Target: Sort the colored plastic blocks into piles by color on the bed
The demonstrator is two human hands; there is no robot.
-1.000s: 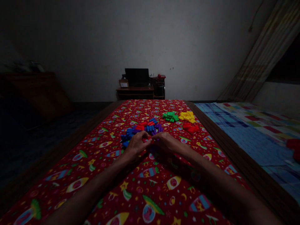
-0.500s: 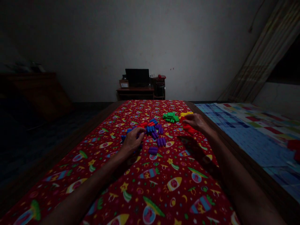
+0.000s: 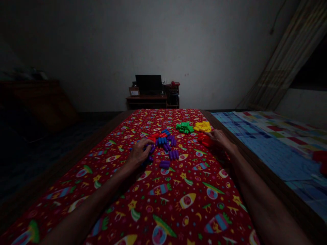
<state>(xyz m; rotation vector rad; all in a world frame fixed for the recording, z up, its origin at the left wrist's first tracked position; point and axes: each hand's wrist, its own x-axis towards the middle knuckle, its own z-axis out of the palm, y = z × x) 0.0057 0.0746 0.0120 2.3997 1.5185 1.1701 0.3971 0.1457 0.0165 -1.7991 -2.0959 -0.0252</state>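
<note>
My left hand [image 3: 139,152] rests over the left side of a mixed pile of plastic toy blocks, its fingers curved and the thumb apart from the index finger. Blue and purple blocks [image 3: 150,158] show beside and below it, and some are hidden under the palm. Further right in that pile lie a blue block [image 3: 162,140], a red block [image 3: 154,136] and purple blocks [image 3: 174,155]. My right hand [image 3: 220,139] is at the right edge of a heap of red blocks [image 3: 204,140], with fingers stretched out and nothing seen in them.
Green blocks [image 3: 184,127] and yellow blocks [image 3: 202,127] form two heaps beyond the red ones. All lie on a red patterned cloth [image 3: 163,200]. A desk with a monitor [image 3: 149,84] stands against the far wall. A blue checked sheet [image 3: 251,146] lies to the right.
My right hand has drawn back to the right, uncovering more of the yellow and red heaps. My left hand has shifted slightly left and nearer to me over the mixed pile.
</note>
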